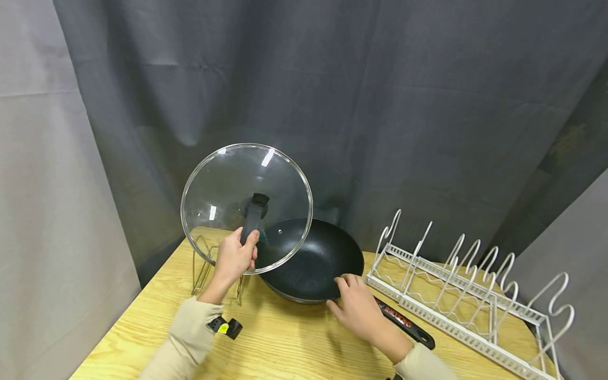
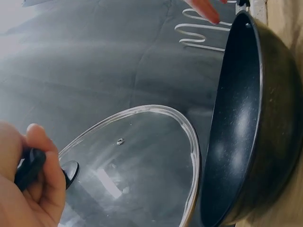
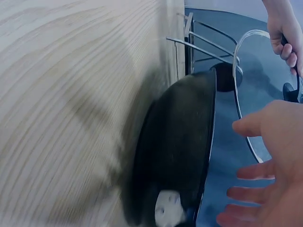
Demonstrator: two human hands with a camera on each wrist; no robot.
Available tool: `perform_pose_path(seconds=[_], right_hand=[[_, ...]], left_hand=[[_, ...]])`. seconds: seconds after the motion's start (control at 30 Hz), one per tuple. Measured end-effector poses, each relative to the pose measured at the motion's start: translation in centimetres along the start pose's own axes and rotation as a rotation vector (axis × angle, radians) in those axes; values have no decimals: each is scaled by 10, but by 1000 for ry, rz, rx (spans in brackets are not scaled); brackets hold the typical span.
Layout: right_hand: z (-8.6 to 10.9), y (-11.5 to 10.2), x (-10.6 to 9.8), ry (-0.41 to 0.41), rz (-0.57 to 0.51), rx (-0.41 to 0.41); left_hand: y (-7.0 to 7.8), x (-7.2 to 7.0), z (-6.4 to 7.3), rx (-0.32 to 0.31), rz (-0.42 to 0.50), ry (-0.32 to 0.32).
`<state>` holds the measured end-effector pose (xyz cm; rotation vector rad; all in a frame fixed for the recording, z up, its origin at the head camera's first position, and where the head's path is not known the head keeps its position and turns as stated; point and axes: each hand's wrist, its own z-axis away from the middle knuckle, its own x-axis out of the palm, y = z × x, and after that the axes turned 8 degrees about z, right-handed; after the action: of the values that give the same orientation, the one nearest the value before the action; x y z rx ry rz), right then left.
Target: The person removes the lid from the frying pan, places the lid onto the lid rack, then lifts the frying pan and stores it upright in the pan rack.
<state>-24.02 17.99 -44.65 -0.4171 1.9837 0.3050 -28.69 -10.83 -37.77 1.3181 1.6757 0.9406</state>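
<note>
My left hand [image 1: 234,256] grips the black handle [image 1: 254,217] of a round glass lid [image 1: 223,179] with a metal rim. The lid is tilted up on edge and overlaps the left side of a black frying pan [image 1: 328,258] in the head view. The deep pan sits on the wooden table, its black handle [image 1: 410,327] pointing to the front right. Over the pan's near right rim, close to where the handle joins, is my right hand [image 1: 358,306]. Its fingers are spread and loosely bent with nothing between them, as the right wrist view also shows.
A white metal rack [image 1: 456,316] with several wavy upright dividers stands on the table [image 1: 285,348] to the right, close to the pan handle. Behind my left hand is a small wire rack [image 1: 198,277], partly seen through the lid. Grey curtains [image 1: 332,105] hang behind the table.
</note>
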Motion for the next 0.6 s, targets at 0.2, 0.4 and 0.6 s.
perform_pose_path(seconds=[0.2,0.4,0.6], right_hand=[[-13,-21,6,-27,-60,-33],[-25,-37,11,-52,-86,-69],[-40,-54,15,-62,-93,-77]], left_hand=[[0,-14,-3,-30,-7,49],[3,-29,-7,-3,-25,114],[6,-38,-9,55,-105,189]])
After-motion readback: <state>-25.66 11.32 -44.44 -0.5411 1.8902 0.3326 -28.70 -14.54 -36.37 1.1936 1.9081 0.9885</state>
